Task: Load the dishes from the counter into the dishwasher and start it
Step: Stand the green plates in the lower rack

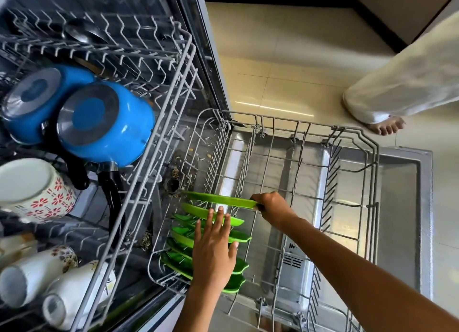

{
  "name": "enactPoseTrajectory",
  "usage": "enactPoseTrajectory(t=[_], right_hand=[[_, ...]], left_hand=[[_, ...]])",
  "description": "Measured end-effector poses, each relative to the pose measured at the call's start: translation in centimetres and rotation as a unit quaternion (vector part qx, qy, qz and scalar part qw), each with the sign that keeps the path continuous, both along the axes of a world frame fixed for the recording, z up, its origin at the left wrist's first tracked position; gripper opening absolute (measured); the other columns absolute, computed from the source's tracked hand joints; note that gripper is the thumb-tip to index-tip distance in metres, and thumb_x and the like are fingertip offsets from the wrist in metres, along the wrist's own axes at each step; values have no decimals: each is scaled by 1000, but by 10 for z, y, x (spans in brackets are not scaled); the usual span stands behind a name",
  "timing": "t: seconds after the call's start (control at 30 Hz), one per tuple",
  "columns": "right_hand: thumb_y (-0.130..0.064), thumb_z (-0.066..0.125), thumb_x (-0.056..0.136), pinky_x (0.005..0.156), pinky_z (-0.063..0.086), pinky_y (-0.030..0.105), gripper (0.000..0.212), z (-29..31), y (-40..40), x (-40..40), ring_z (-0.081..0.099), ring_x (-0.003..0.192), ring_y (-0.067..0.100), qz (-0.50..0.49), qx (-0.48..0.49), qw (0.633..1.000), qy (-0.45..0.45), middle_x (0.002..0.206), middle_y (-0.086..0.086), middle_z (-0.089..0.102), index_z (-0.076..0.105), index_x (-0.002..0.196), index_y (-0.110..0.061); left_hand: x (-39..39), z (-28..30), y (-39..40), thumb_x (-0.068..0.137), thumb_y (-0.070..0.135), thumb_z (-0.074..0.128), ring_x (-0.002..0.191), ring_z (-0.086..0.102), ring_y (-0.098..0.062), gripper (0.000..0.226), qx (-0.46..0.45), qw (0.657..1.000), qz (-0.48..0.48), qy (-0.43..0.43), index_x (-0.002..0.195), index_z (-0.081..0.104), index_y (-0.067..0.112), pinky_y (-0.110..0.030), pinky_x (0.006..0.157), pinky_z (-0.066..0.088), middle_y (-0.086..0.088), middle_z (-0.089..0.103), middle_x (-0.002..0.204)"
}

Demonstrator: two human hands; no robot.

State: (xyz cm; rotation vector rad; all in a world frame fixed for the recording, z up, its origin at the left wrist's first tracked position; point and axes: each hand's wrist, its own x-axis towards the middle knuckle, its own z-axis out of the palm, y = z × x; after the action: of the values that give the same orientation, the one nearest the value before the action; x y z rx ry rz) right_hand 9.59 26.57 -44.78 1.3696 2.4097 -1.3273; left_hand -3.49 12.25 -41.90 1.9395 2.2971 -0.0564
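From the head view, loading is under way: the right hand (272,208) has its grip pinched on a green plate (221,199), slotting it into the lower rack (352,142) at six o'clock; the left hand (213,252), fingers straight, steadies the racked green plates (236,269). Next it must seat between tines. The upper rack (159,123) at nine o'clock holds blue pots (106,123) and mugs (37,190).
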Motion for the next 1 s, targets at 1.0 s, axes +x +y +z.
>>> enactPoseTrajectory(t=[1.0], right_hand=[[-4, 41, 92, 70, 43, 40, 27, 12, -6, -4, 58, 91, 41, 12, 17, 997, -78, 96, 24, 59, 54, 112, -15]], left_hand=[[-3, 1, -1, 66, 31, 82, 133, 35, -32, 80, -44, 999, -3, -32, 136, 47, 14, -56, 102, 31, -8, 37, 147]])
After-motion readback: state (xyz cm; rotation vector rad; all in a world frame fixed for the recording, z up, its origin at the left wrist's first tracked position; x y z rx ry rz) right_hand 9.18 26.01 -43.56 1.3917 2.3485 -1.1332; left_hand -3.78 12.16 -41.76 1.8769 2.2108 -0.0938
